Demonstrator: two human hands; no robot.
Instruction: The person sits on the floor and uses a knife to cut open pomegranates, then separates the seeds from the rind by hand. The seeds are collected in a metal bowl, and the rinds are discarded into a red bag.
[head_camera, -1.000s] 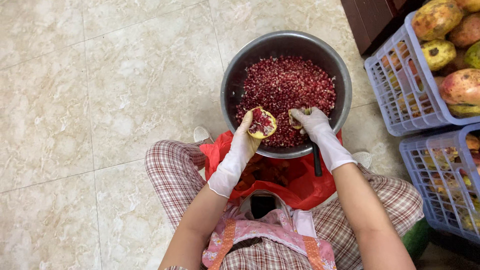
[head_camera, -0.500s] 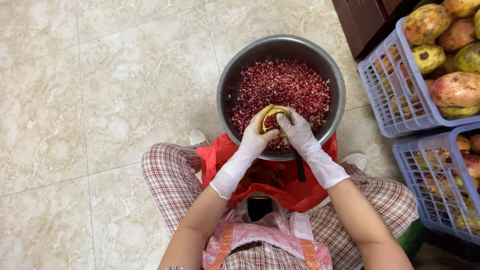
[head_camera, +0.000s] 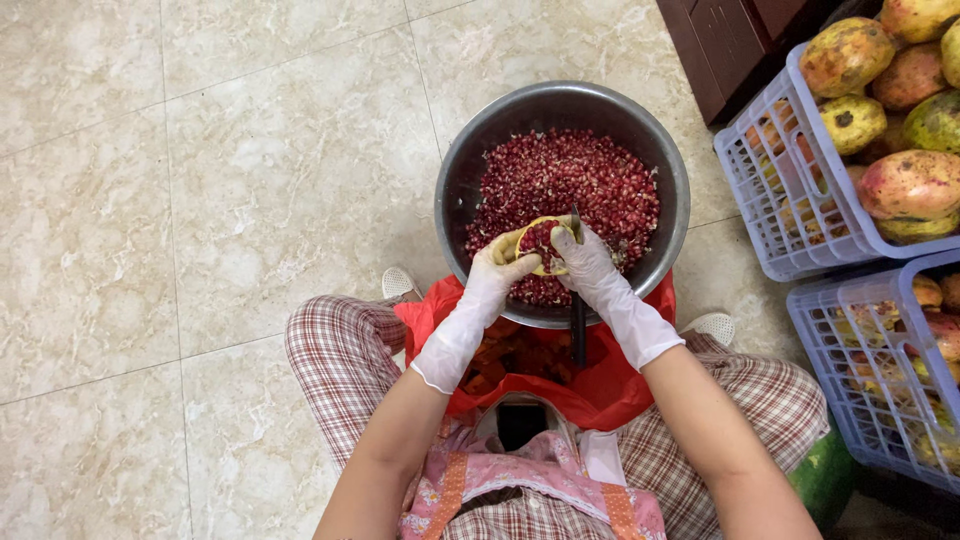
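White gloves covered both of my hands, and they met over the near side of the metal bowl (head_camera: 470, 170), above the heap of red seeds (head_camera: 590, 180) that filled it. My left hand (head_camera: 497, 268) had its fingers curled around the left side of a pomegranate piece (head_camera: 540, 240), yellow rind outward and red seeds showing at its open face. My right hand (head_camera: 585, 262) closed on the same piece from the right, fingers bent over its top edge, with a dark knife (head_camera: 577, 325) running under the palm toward me; I could not tell how firmly that hand gripped the knife. The piece sat just above the seeds, near the bowl's nearest rim. A red plastic bag (head_camera: 610, 390) lay under that rim, between my knees. The bowl stood on a pale tiled floor (head_camera: 200, 200). By the floor's right edge stood two lilac plastic crates (head_camera: 775, 215) holding whole yellow and pink pomegranates (head_camera: 915, 185), well apart from my hands.
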